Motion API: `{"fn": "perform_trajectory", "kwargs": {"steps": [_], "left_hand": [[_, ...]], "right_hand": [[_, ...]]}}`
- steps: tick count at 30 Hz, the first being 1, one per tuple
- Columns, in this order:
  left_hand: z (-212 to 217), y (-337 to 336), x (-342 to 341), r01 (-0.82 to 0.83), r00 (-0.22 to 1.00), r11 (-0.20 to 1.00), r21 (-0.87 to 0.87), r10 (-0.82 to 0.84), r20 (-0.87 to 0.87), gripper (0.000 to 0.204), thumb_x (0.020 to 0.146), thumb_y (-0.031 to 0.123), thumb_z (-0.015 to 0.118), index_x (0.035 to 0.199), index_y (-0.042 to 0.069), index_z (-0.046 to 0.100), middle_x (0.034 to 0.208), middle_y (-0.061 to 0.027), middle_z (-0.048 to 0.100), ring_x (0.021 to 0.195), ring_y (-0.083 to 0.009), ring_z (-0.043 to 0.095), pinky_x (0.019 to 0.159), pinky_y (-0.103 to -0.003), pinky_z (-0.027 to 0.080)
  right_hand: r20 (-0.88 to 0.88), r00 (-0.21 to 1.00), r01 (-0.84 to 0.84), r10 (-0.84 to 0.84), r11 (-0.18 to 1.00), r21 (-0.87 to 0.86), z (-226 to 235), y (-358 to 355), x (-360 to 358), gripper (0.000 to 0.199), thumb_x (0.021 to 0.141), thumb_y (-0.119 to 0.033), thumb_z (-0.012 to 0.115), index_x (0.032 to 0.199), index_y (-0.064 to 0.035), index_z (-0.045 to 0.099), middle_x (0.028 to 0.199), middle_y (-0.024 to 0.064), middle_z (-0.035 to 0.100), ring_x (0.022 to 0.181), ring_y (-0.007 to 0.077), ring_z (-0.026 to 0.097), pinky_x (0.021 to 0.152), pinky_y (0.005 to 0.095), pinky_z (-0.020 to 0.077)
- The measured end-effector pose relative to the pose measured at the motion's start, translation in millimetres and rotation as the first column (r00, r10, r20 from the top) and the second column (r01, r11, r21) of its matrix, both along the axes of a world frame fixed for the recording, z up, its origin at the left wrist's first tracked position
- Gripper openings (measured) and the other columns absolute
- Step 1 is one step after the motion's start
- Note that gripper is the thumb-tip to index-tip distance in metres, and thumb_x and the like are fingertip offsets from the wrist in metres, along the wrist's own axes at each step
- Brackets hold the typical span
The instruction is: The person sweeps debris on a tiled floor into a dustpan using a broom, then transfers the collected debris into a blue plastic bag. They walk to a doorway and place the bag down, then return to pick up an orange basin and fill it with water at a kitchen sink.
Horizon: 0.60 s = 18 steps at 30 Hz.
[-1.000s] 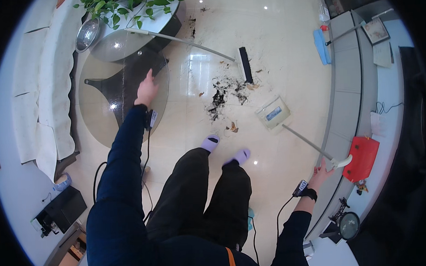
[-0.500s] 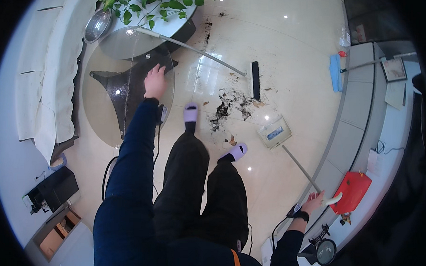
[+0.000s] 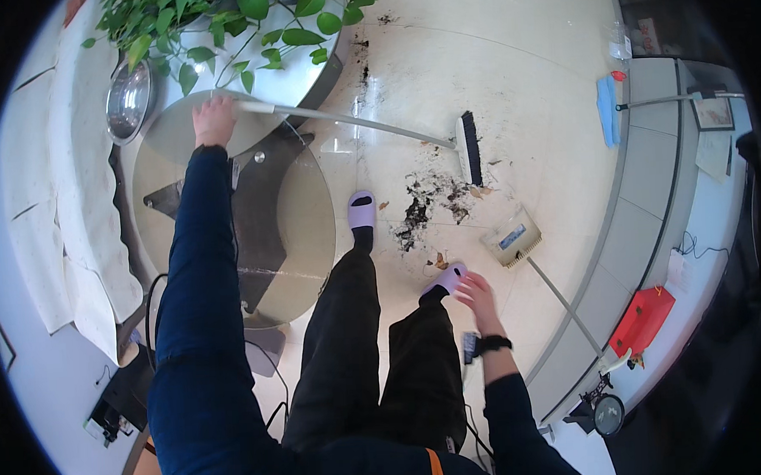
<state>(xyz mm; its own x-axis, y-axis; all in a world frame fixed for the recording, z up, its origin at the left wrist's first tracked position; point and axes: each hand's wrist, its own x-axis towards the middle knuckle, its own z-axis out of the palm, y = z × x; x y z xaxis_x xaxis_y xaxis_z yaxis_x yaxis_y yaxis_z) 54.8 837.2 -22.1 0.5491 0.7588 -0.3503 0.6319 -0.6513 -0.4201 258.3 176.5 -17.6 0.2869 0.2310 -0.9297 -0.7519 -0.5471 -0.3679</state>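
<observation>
My left hand [image 3: 214,122] is up at the top end of the long pale handle of a broom [image 3: 350,120], its fingers closed round that end. The broom head, white with dark bristles, rests on the floor beside scattered dark soil [image 3: 418,215] and a few dry leaves. My right hand [image 3: 476,297] is empty, fingers stretched loosely, above the floor near my right slipper [image 3: 444,279]. Beyond it a cream long-handled dustpan [image 3: 513,238] sits on the floor, its handle leaning toward the cabinet at the right.
A round glass table [image 3: 301,275] stands at the left, with a metal bowl [image 3: 130,102] and a leafy plant [image 3: 261,30] at its far side. A pale-covered sofa [image 3: 64,192] is further left. Along the right runs a grey cabinet [image 3: 639,218] with a red box [image 3: 641,321].
My right hand has let go of the dustpan handle and moved left. My left hand has reached to the broom handle's end and closed on it; the broom head has turned slightly.
</observation>
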Motion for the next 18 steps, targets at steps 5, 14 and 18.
{"fn": "perform_trajectory", "kwargs": {"steps": [5,14,18], "left_hand": [[48.6,-18.4,-0.2,0.145,0.983,0.921,-0.363,-0.092,0.16,0.024,0.088,0.026,0.061,0.104,0.01,0.054,0.097,-0.0101,0.061,0.092,-0.0331,0.061,0.074,-0.047,0.051],[292.2,-171.7,28.9,0.376,0.917,0.769,-0.516,-0.231,0.324,0.028,0.084,0.026,0.069,0.083,0.004,0.051,0.066,-0.0138,0.059,0.063,-0.0329,0.062,0.056,-0.042,0.048],[356.0,-216.9,42.7,0.279,0.957,0.758,-0.59,-0.17,0.235,0.031,0.086,0.029,0.069,0.083,0.004,0.051,0.063,-0.0144,0.058,0.058,-0.035,0.06,0.053,-0.043,0.047]], "right_hand": [[-0.134,0.956,-0.199,0.261,0.913,0.358,21.4,184.5,-46.6,0.033,0.098,-0.023,0.052,0.122,-0.0029,0.062,0.097,0.0084,0.068,0.095,0.0183,0.067,0.082,0.0288,0.0522],[-0.661,0.745,0.499,-0.083,0.727,0.471,154.5,303.7,-87.1,0.061,0.099,-0.049,0.045,0.134,0.0007,0.043,0.127,0.018,0.057,0.125,0.025,0.051,0.101,0.0391,0.044],[-0.74,0.656,0.624,-0.146,0.656,0.424,195.4,293.2,-69.1,0.039,0.1,-0.036,0.049,0.117,-0.0005,0.049,0.127,0.0203,0.057,0.123,0.0277,0.053,0.103,0.0424,0.0444]]}}
